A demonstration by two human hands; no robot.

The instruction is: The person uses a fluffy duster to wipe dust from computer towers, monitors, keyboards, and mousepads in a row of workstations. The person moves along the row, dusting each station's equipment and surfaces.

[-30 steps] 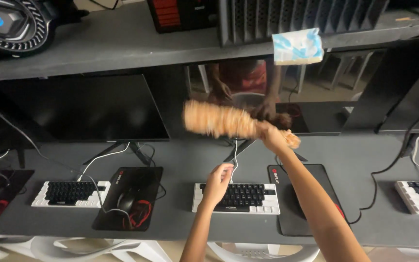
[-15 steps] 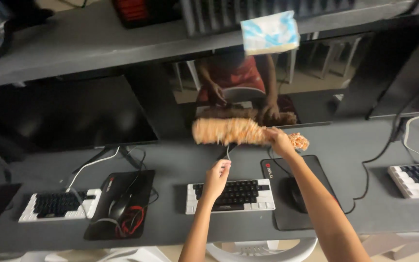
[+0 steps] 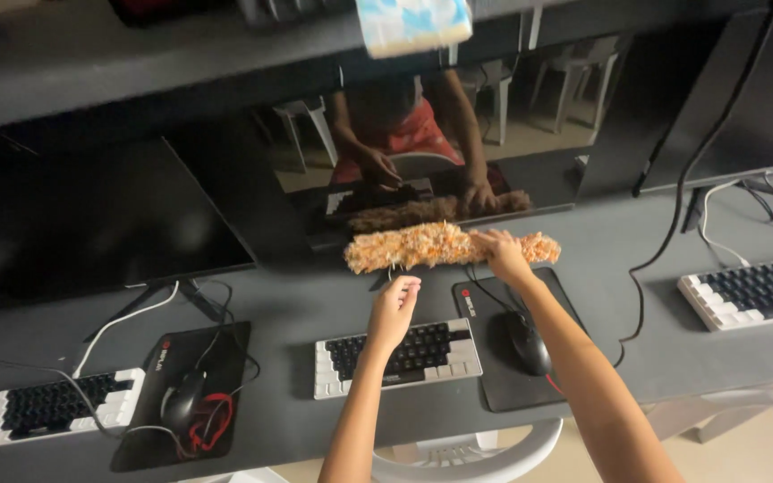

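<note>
— Since a moment ago our view has slid rightward: the middle keyboard [image 3: 397, 356] now sits under us, and the duster [image 3: 445, 247] has come down from mid-screen to the monitor's lower edge.

— Agreed. We see our right hand [image 3: 503, 258] with its fingers wrapped around the duster near its right end, holding it level and crosswise, just above the dark worktop [image 3: 297, 300] and right against the bottom of the middle monitor [image 3: 422, 152], whose glass mirrors both hands.

— And the left hand [image 3: 394, 311]?

— It hangs over the far edge of the keyboard with fingers loosely curled. We think they pinch the thin cable below the duster, but we cannot tell for sure.

— Around them?

— A black mouse [image 3: 528, 342] on its mat [image 3: 503, 385] lies just right of the keyboard, under our right forearm. Another keyboard [image 3: 55, 404] and a mouse [image 3: 182, 400] with a red cord lie well off to the left, a third keyboard [image 3: 753, 288] to the right. A blue-and-white cloth [image 3: 413, 22] hangs from the shelf above.
</note>
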